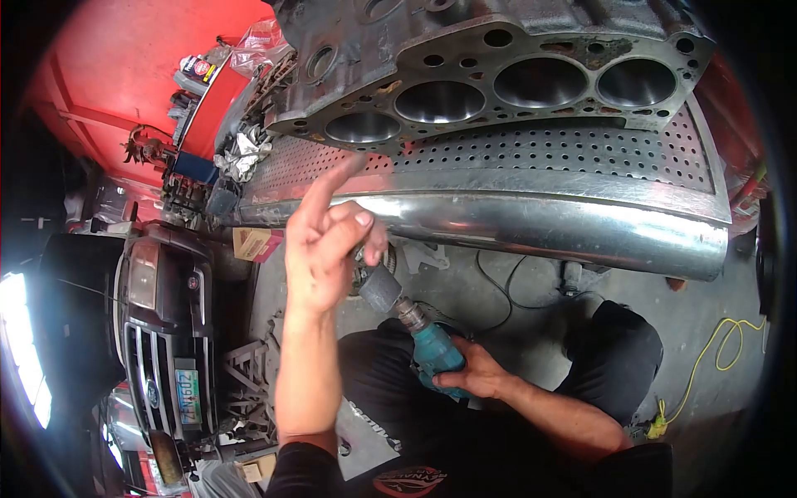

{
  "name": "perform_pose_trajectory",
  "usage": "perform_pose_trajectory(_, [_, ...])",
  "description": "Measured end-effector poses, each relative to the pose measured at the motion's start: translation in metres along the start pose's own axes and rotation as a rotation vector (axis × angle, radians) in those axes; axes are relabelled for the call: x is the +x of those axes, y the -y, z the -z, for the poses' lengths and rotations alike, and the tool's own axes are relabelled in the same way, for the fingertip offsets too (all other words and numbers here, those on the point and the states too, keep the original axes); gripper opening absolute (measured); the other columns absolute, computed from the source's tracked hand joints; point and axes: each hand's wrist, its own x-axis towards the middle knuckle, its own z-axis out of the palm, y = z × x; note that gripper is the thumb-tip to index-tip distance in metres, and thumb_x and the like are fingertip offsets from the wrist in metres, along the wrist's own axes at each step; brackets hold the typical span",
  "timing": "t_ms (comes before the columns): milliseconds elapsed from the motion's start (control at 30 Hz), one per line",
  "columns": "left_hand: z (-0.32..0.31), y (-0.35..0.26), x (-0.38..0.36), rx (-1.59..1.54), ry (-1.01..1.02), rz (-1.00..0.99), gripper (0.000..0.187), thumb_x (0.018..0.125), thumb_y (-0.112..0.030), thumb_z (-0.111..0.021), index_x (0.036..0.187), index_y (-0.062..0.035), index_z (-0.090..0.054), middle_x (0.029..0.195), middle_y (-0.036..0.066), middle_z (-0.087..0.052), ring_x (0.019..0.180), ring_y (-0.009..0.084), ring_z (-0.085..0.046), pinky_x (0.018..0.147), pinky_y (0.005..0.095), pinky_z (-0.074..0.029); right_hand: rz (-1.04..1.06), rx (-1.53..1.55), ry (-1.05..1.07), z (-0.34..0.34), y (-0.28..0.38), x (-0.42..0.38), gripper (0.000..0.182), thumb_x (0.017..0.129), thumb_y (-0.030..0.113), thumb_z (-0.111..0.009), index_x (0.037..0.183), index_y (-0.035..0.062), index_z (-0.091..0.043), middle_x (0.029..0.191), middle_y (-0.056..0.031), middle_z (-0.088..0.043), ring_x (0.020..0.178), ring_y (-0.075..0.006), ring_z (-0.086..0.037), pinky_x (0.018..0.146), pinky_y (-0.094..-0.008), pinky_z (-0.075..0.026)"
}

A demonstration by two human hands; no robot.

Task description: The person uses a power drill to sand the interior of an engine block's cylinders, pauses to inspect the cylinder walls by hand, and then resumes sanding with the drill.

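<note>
My left hand (324, 241) is raised left of centre, its index finger stretched up toward the lower edge of the engine block (531, 41); its other fingers are loosely curled and hold nothing visible. Whether the fingertip touches the block, I cannot tell. The block's flat face shows several round cylinder bores. Low in the view, my right hand (477, 371) is wrapped round a teal power drill (435, 347). A grey abrasive drum (380, 289) sits on the drill's chuck (409, 314), just below the curled fingers of my left hand.
Beneath the block is a perforated metal tray (498, 156) with a rounded steel front edge (531, 228). A dark vehicle (166, 332) stands at the left. A cardboard box (256, 244) is under the bench. Dark cables (505, 290) and a yellow cord (687, 390) lie on the floor.
</note>
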Motion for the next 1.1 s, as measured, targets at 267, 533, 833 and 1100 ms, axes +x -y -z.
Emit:
perform_pose_trajectory(267, [-0.041,0.023,0.060,-1.072,0.300,-0.107,0.058,0.089,-0.009,-0.055,0.145,-0.0145,-0.039,0.085,0.011,-0.062,0.072,0.0224,-0.056,0.075,0.0442,-0.046,-0.018,-0.012,0.027,-0.009,-0.009,0.007,0.079,0.076,0.030,-0.084,0.140,-0.0031,-0.051,0.121,-0.0219,-0.069,0.116,-0.0324,-0.065,0.102,-0.0381,-0.049])
perform_pose_trajectory(533, [-0.044,0.025,0.031,-1.101,0.238,-0.131,0.083,0.087,-0.009,-0.057,0.160,-0.0147,-0.019,0.087,0.013,-0.065,0.072,0.0217,-0.058,0.076,0.0451,-0.046,-0.040,0.053,0.031,-0.006,0.001,0.004,0.073,0.078,0.024,-0.083,0.140,-0.0023,-0.053,0.120,-0.0179,-0.070,0.113,-0.0279,-0.066,0.102,-0.0382,-0.049])
perform_pose_trajectory(833, [-0.045,0.025,0.027,-0.421,0.040,-0.099,0.068,0.088,-0.010,-0.058,0.153,-0.0099,-0.040,0.082,0.010,-0.067,0.069,0.0238,-0.060,0.072,0.0421,-0.050,-0.015,0.033,0.000,-0.006,-0.007,0.007,0.072,0.079,0.025,-0.083,0.139,-0.0029,-0.053,0.120,-0.0184,-0.070,0.115,-0.0287,-0.066,0.103,-0.0383,-0.049])
perform_pose_trajectory(1100, [0.000,-0.016,0.036,1.765,-0.211,-0.206,0.069,0.085,-0.010,-0.062,0.152,-0.0152,-0.045,0.079,0.020,-0.071,0.075,0.0372,-0.072,0.069,0.0509,-0.056,0.000,0.046,0.005,-0.010,-0.004,0.008,0.071,0.079,0.028,-0.082,0.137,-0.0029,-0.054,0.124,-0.0201,-0.068,0.117,-0.0299,-0.065,0.103,-0.0381,-0.048])
